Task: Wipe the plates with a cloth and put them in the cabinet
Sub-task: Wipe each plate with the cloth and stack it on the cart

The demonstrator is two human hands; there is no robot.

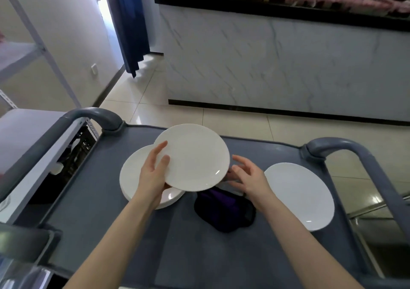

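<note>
Plates occupy the grey top of a cart (177, 255). A stack of white plates (133, 177) sits at its left, a single white plate (299, 195) lies flat at its right, well apart from the stack, and a third, the raised plate (195, 155), is held above and just right of the stack, overlapping its far edge.

The left hand (153, 175) grips the raised plate at its near-left rim. Two digits lie on the upper face and the rest are curled beneath it. The plate tilts slightly, its far edge higher.

The right hand (246, 175) is at the plate's right rim with its fingers (238, 159) spread and loosely bent, holding nothing. Whether the fingertips touch the rim cannot be told. A small pale patch shows under this hand, too hidden to identify.

A dark purple cloth (224, 211) lies crumpled on the cart, between the stack and the single plate. It is just below the raised plate's near edge and in front of the right hand, and neither hand touches it.

Curved grey handles rise at the cart's far left corner (99, 115) and far right corner (346, 149). A metal shelf rack (33, 44) stands to the left, with a black crate (77, 151) below it. Beyond the cart, past the tiled floor (155, 102), are a marble-patterned front (277, 66) under a black ledge and a blue curtain (128, 22).
</note>
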